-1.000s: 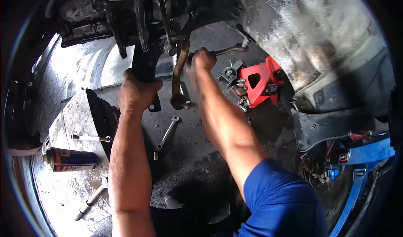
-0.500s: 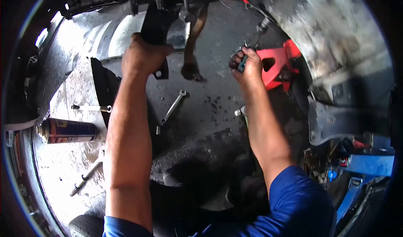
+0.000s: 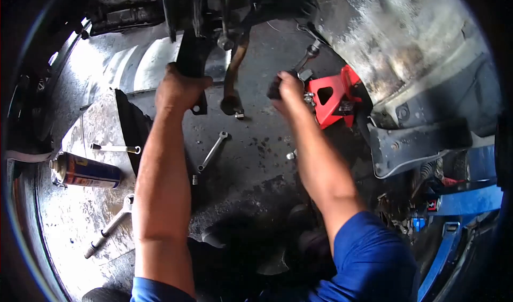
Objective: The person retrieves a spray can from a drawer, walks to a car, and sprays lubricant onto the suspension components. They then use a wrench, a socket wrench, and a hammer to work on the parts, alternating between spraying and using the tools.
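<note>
My left hand (image 3: 179, 91) is closed around a flat black metal part (image 3: 193, 59) that hangs from the vehicle's underside; its lower end with a hole shows below my thumb. My right hand (image 3: 287, 92) is a fist beside the red jack stand (image 3: 334, 99); its fingers are in shadow and what they hold is hidden. Between my hands hangs a rusty brown bar (image 3: 233, 80), with a small shiny fitting (image 3: 239, 116) at its lower end. Below them a combination wrench (image 3: 212, 151) lies on the dark floor near a small socket (image 3: 195, 179).
At left lie a spray can (image 3: 85, 171), a short wrench (image 3: 115, 148) and a ratchet with extension (image 3: 110, 227). A blue jack (image 3: 465, 200) stands at right, below a grey body panel (image 3: 419, 144). A dark jointed rod (image 3: 310, 53) rises behind the jack stand.
My right hand has moved left and slightly down, and its fingers have turned out of sight. My left hand stays on the black part. The view has shifted slightly.
</note>
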Demonstrator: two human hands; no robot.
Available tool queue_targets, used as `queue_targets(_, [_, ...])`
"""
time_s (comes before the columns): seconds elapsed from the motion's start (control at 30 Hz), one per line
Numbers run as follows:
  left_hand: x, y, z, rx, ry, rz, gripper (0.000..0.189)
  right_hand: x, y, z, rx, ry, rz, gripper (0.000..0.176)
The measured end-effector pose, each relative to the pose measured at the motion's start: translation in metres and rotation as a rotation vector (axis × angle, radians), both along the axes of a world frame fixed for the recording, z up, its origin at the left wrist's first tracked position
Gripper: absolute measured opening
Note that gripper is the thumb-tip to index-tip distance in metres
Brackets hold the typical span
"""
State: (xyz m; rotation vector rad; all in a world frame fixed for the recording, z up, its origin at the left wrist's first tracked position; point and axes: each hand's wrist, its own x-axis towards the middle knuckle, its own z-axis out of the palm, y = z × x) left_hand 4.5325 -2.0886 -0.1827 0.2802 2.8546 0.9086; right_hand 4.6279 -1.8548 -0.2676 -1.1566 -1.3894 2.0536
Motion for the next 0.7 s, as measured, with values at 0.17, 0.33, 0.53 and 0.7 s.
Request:
queue_targets(0.17, [0.005, 0.001, 0.007, 0.018, 0.067, 0.054, 0.077, 0.080, 0.079, 0.000, -0.399, 0.346, 0.439, 0.014])
queue_targets(0.33, [0.003, -0.002, -0.001, -0.041, 0.174, 0.020, 0.082, 0.017, 0.028, -0.030, -0.411, 0.554, 0.098, 0.009])
queue_targets(0.53, [0.017, -0.003, 0.023, -0.045, -0.036, 0.074, 0.078, -0.136, -0.024, -0.012, -0.146, 0.280, -0.513, 0.007])
queue_targets(0.7, [0.016, -0.009, 0.019, 0.051, -0.036, 0.060, 0.081, -0.146, 0.002, -0.036, -0.283, 0.501, -0.297, 0.009])
